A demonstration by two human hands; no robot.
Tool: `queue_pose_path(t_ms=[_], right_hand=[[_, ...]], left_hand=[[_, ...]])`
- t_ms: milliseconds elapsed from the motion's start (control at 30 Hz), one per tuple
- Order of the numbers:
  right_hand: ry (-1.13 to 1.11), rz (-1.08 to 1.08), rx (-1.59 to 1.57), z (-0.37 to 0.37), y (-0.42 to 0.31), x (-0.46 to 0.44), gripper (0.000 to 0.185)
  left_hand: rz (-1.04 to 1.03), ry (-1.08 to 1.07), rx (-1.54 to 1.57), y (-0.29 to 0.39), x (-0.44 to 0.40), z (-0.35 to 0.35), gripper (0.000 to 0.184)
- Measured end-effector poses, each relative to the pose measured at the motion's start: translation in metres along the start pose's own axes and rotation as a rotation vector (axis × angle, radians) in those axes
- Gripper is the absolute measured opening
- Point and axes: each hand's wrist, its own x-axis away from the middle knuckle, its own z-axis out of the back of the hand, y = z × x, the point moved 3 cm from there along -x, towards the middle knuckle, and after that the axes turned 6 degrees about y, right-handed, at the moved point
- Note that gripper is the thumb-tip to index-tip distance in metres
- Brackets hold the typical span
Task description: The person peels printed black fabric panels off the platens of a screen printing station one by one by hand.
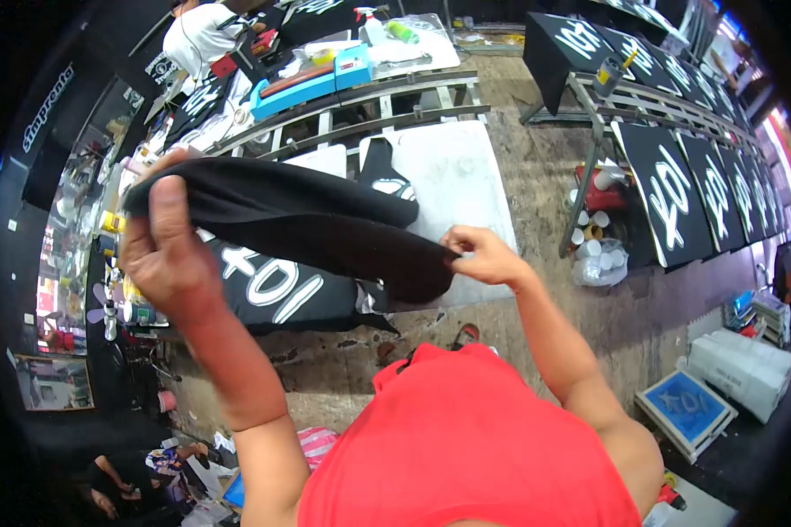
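A folded length of black cloth (299,198) is stretched between my two hands in the middle of the head view. My left hand (171,250) is closed on its left end, thumb on the near side. At the other end, my right hand (483,255) pinches a corner between thumb and fingers. Beneath the cloth lies a black fabric piece with white lettering (272,285), partly covered. Another black piece with white print (382,171) rests on a white board (457,176) just beyond; the held cloth hides part of it.
A rack on the right carries several black printed panels (668,198). Paper cups and a plastic bag (602,263) sit below it. A blue-and-orange machine (312,81) stands on the far rails. A person in white (202,39) is at upper left. A framed screen (685,408) leans lower right.
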Motion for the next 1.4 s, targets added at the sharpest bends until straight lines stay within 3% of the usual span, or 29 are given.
queue_pose_path(t_ms=[67, 100, 133, 200, 233, 267, 333, 400, 467, 500, 567, 733, 833, 900, 1000, 1033, 1067, 1133, 1167, 1233, 1300, 1400], right_hand=[[-0.015, -0.125, -0.549, 0.03, -0.014, 0.008, 0.02], [-0.059, -0.119, -0.624, 0.042, -0.036, 0.012, 0.025], [-0.085, -0.02, -0.243, 0.052, -0.047, 0.013, 0.039], [-0.208, -0.061, 0.235, 0.049, -0.009, 0.006, 0.043], [-0.262, -0.293, 0.311, 0.047, 0.025, 0.005, 0.037], [-0.257, -0.297, 0.308, 0.05, 0.044, 0.006, 0.037], [-0.264, -0.428, 0.146, 0.056, 0.079, 0.016, 0.032], [-0.06, -0.403, -0.207, 0.06, 0.097, 0.023, 0.028], [0.075, -0.358, -0.541, 0.058, 0.124, 0.03, 0.034], [0.083, -0.361, -0.542, 0.054, 0.116, 0.032, 0.034], [0.292, -0.204, -1.057, 0.042, 0.084, 0.037, 0.045], [0.273, -0.37, -1.103, 0.012, 0.12, 0.057, 0.057], [0.291, -0.385, -1.074, 0.001, 0.14, 0.079, 0.065], [0.389, -0.499, -0.862, -0.013, 0.169, 0.098, 0.076], [0.464, -0.498, -0.96, -0.017, 0.165, 0.117, 0.083], [0.48, -0.491, -0.972, -0.019, 0.165, 0.122, 0.084], [0.485, -0.497, -0.974, -0.02, 0.164, 0.124, 0.084], [0.517, -0.416, -0.968, -0.018, 0.153, 0.125, 0.083], [0.52, -0.423, -0.973, -0.02, 0.152, 0.126, 0.083], [0.572, -0.48, -0.697, -0.02, 0.153, 0.13, 0.081], [0.572, -0.478, -0.795, -0.019, 0.155, 0.133, 0.08], [0.569, -0.441, -0.994, -0.018, 0.154, 0.136, 0.082]], left_hand=[[0.078, 0.088, 0.083, 0.005, -0.015, 0.02, 0.033], [0.124, 0.014, 0.215, 0.008, -0.021, 0.027, 0.035], [0.165, -0.057, 0.351, 0.01, -0.027, 0.032, 0.038], [0.198, -0.144, 0.413, 0.0, -0.037, 0.046, 0.036], [0.212, -0.077, 0.27, -0.018, -0.045, 0.066, 0.034], [0.222, -0.009, 0.127, -0.039, -0.053, 0.088, 0.033], [0.291, 0.052, -0.085, -0.092, -0.06, 0.146, 0.029], [0.389, 0.152, -0.159, -0.14, -0.055, 0.201, 0.026], [0.432, 0.163, -0.145, -0.151, -0.034, 0.21, 0.02], [0.479, 0.161, -0.147, -0.156, -0.024, 0.219, 0.02], [0.508, 0.185, -0.237, -0.173, -0.006, 0.248, 0.027], [0.606, 0.084, -0.34, -0.165, 0.054, 0.246, 0.051], [0.724, 0.084, -0.229, -0.167, 0.077, 0.266, 0.049], [0.83, 0.023, -0.251, -0.174, 0.089, 0.28, 0.038], [0.865, 0.022, -0.339, -0.179, 0.1, 0.306, 0.028], [0.867, 0.031, -0.349, -0.18, 0.104, 0.31, 0.04], [0.872, 0.025, -0.352, -0.182, 0.107, 0.312, 0.04], [0.814, 0.204, -0.355, -0.182, 0.108, 0.329, 0.04], [0.835, 0.196, -0.279, -0.198, 0.108, 0.363, 0.026], [0.812, 0.241, -0.196, -0.179, 0.106, 0.329, 0.027], [0.781, 0.224, -0.048, -0.175, 0.106, 0.314, 0.034], [0.81, 0.279, -0.16, -0.178, 0.104, 0.325, 0.039]])
